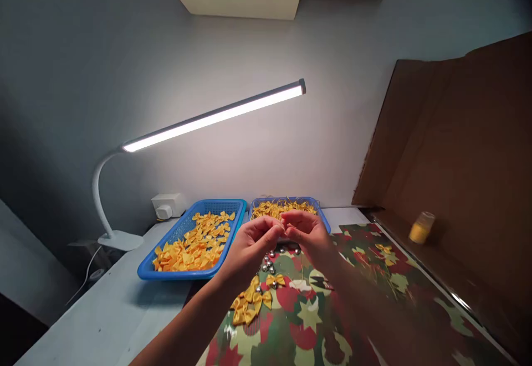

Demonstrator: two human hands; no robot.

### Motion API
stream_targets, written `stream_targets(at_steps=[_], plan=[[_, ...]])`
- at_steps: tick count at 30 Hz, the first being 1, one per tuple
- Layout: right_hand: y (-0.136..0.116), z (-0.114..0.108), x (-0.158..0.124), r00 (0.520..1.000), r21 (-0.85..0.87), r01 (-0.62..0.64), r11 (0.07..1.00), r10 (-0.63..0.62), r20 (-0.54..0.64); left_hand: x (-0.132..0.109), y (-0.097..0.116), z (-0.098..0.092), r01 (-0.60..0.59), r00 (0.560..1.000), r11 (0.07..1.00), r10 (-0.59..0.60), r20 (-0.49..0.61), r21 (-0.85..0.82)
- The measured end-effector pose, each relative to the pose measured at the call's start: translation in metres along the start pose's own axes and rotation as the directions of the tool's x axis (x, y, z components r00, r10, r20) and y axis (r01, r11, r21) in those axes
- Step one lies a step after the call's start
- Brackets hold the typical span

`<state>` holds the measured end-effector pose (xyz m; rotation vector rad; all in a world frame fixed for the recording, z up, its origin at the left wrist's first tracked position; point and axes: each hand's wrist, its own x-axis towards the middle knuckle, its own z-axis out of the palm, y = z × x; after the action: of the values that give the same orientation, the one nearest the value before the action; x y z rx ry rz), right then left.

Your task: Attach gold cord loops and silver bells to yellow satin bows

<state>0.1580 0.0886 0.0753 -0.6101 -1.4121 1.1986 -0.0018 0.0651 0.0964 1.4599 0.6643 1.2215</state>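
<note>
My left hand (258,240) and my right hand (306,234) meet over the patterned mat, thumb and fingers of each pinched together. What they hold between the fingertips is too small to make out; a faint thin thread (302,269) hangs below my right hand. Under them lie several small silver bells (268,265). Closer to me is a cluster of yellow ribbon bows (248,305), and one bow (275,281) has a silver bell at its middle. Small dark thread snips (321,283) rest beside my right wrist.
A blue basket (143,271) of yellow bows stands at left, and another basket (325,223) with bows and gold cords is behind my hands. A lamp (216,116) reaches overhead. At right are more corded bows (384,252), a cardboard sheet (449,133) and a yellow-filled jar (420,228).
</note>
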Motion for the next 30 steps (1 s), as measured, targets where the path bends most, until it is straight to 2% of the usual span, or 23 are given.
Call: stream_targets(at_steps=[5,7,9,13,18,20,22,26,30], plan=[[-0.006,0.012,0.013,0.997,0.218,-0.031,0.976,0.045,-0.061,0.013,0.009,-0.006,0.0,1.0,1.0,0.0,0.029,0.013],[-0.007,0.011,0.012,0.989,0.294,-0.076,0.953,0.11,-0.103,0.016,0.011,-0.009,0.033,0.999,0.999,-0.034,0.039,0.026],[-0.006,0.009,0.009,0.971,0.369,-0.176,0.913,0.223,-0.09,0.018,0.013,-0.012,0.098,0.993,0.994,-0.101,0.061,0.051],[-0.001,0.011,0.001,0.918,0.391,-0.373,0.841,0.397,0.021,0.021,0.015,-0.02,0.242,0.954,0.955,-0.267,0.139,0.172],[0.007,0.018,0.0,0.83,0.451,-0.504,0.737,0.558,0.016,0.02,0.013,-0.036,0.317,0.894,0.879,-0.402,0.198,0.356],[0.011,0.02,0.002,0.785,0.456,-0.552,0.698,0.619,0.002,0.018,0.011,-0.04,0.333,0.874,0.846,-0.443,0.199,0.417],[0.015,0.021,0.002,0.763,0.438,-0.578,0.688,0.646,-0.009,0.016,0.009,-0.042,0.342,0.863,0.819,-0.468,0.191,0.46],[0.017,0.023,0.002,0.793,0.396,-0.555,0.732,0.609,-0.015,0.015,0.005,-0.043,0.336,0.872,0.815,-0.459,0.17,0.472],[0.016,0.025,0.001,0.855,0.433,-0.436,0.789,0.513,-0.073,0.016,0.003,-0.042,0.306,0.913,0.86,-0.387,0.131,0.409]])
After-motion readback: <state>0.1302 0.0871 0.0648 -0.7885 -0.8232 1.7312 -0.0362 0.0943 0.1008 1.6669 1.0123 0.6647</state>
